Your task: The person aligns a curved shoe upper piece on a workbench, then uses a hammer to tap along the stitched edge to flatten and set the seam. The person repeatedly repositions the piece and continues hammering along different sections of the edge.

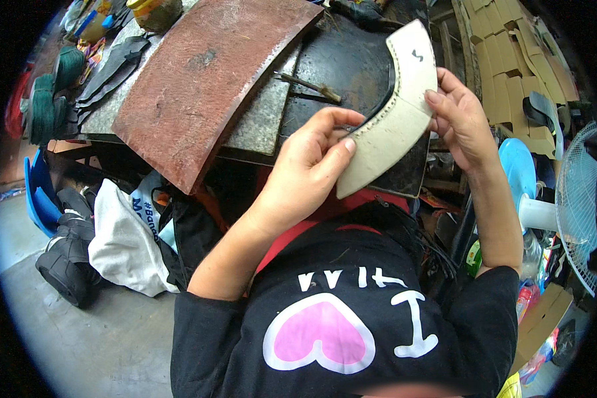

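Above the table edge I hold a curved cream-coloured piece (pixel 404 113), tilted up to the right. A row of small dark holes or stitches runs along its inner curve, and a short dark mark shows near its upper end. Black material (pixel 380 106) peeks out along that inner edge. My left hand (pixel 308 159) pinches the inner side near the lower end, thumb on top and fingers partly hidden beneath. At the outer edge, my right hand (pixel 464 119) grips the piece between thumb and fingers. The fingertips behind it are hidden.
A large reddish-brown board (pixel 199 79) lies on the table, with a thin brush-like tool (pixel 308 86) right of it. Green thread spools (pixel 43 109) and dark scraps (pixel 116 69) are at left. Flat cardboard pieces (pixel 511 79) and a fan (pixel 577 205) stand right.
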`<state>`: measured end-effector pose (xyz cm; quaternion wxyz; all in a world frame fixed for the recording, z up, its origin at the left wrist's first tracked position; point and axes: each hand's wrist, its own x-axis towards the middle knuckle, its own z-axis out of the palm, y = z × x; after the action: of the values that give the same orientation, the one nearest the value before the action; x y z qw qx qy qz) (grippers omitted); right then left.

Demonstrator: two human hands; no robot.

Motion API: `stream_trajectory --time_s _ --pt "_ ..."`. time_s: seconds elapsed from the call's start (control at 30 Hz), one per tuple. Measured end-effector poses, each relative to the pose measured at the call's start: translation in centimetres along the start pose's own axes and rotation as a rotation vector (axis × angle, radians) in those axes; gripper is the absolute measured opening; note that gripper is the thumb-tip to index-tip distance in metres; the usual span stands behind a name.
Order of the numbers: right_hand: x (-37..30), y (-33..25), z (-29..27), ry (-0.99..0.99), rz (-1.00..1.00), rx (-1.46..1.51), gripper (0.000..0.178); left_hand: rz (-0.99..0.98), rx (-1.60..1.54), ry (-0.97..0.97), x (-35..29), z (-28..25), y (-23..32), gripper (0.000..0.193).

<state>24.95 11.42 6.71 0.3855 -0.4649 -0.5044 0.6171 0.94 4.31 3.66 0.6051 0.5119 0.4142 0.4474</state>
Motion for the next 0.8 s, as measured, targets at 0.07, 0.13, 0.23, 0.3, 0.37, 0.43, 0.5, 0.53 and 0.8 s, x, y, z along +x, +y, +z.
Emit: stream_trajectory --time_s 0.07,0.13,0.23,0.3,0.37,0.43,0.5,0.53,0.8 --pt "0.6 0.3 -0.1 -0.03 -0.018 -0.042 0.038 0.195 0.458 0.15 -0.2 0.2 0.0 0.024" --pt "1.2 0.7 -0.2 -0.079 -0.04 -0.111 0.042 0.291 0.772 0.198 -0.7 0.5 0.1 0.026" --pt "2.1 1.4 -0.2 -0.117 -0.09 -0.312 0.049 0.347 1.139 0.254 -1.0 1.2 -0.1 0.027" --pt "2.4 1.8 0.0 -0.087 -0.102 -0.402 0.05 0.418 1.227 0.318 -0.8 1.4 -0.5 0.029" --pt "2.6 2.0 0.2 -0.075 -0.12 -0.45 0.051 0.511 1.277 0.356 -0.6 1.1 -1.0 0.03" --pt "2.7 2.0 0.4 -0.055 -0.136 -0.465 0.053 0.625 1.301 0.36 -0.5 0.4 -1.5 0.03" --pt "2.6 1.9 0.5 -0.043 -0.134 -0.44 0.053 0.671 1.236 0.282 -0.9 0.1 -1.8 0.032" --pt "2.5 1.9 0.5 -0.056 -0.152 -0.414 0.054 0.704 1.204 0.244 -1.3 0.1 -1.9 0.033" --pt "3.3 1.2 0.2 0.092 -0.599 -0.867 0.052 0.618 1.18 0.186 -1.8 0.0 -1.9 0.048"
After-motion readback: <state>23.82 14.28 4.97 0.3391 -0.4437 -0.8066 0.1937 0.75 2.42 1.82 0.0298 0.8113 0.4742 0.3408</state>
